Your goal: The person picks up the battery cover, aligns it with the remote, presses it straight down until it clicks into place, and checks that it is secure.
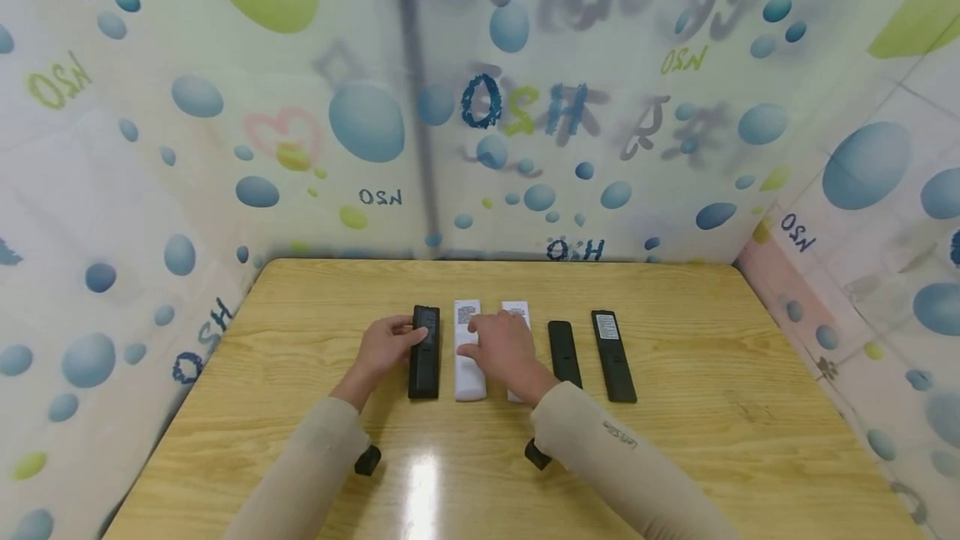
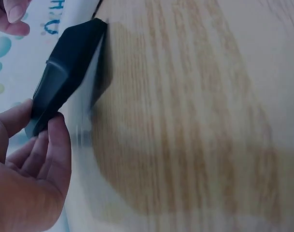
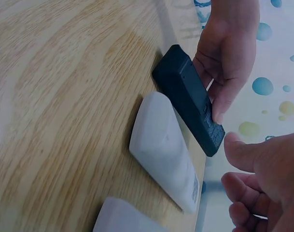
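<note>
My left hand (image 1: 384,352) pinches a black remote control (image 1: 425,369) between thumb and fingers near its far end; the remote's back faces up. In the left wrist view, the black remote (image 2: 64,67) is tilted with a shadow under it. My right hand (image 1: 504,350) is over the white remotes with fingers loosely bent and nothing in its grasp. In the right wrist view, its thumb and fingers (image 3: 241,193) are apart, close to the black remote's far end. Below it lies a white remote (image 1: 470,386); a second white remote (image 1: 517,307) is partly hidden by this hand.
To the right lie a small black remote (image 1: 564,344), partly covered by my right arm, and a longer black remote (image 1: 617,365) with a white label. The wooden table (image 1: 712,440) meets a patterned wall (image 1: 420,223) at its far edge.
</note>
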Demonstrator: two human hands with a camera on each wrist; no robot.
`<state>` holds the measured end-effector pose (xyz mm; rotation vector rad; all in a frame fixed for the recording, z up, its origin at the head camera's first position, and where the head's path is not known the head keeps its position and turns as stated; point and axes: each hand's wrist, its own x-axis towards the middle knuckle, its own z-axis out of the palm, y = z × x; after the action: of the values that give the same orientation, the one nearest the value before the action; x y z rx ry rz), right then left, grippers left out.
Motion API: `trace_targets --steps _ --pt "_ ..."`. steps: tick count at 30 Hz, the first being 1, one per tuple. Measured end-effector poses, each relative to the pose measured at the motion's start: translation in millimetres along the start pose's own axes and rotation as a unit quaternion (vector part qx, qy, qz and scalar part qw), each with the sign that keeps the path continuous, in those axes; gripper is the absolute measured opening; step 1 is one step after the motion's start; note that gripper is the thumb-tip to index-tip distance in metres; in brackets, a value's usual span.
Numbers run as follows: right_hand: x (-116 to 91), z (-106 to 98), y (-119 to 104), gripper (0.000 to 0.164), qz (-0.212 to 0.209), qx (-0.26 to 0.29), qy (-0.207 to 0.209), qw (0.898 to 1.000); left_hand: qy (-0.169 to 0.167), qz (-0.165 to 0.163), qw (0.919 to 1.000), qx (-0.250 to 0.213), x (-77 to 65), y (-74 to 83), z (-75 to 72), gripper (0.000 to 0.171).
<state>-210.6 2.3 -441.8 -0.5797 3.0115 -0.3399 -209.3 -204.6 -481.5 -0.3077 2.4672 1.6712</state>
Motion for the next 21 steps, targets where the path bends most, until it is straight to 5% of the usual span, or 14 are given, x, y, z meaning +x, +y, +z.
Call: trace_targets --steps 9,21 --pt "-5 -2 11 0.041 0.016 0.006 -0.014 1.0 0.042 0.014 0.9928 0.112 -0.5 -6.9 2.7 0.05" --pt "-9 -2 35 0.039 0.016 0.015 0.012 1.0 0.08 0.012 0.9761 0.202 -10.8 1.9 4.0 0.045"
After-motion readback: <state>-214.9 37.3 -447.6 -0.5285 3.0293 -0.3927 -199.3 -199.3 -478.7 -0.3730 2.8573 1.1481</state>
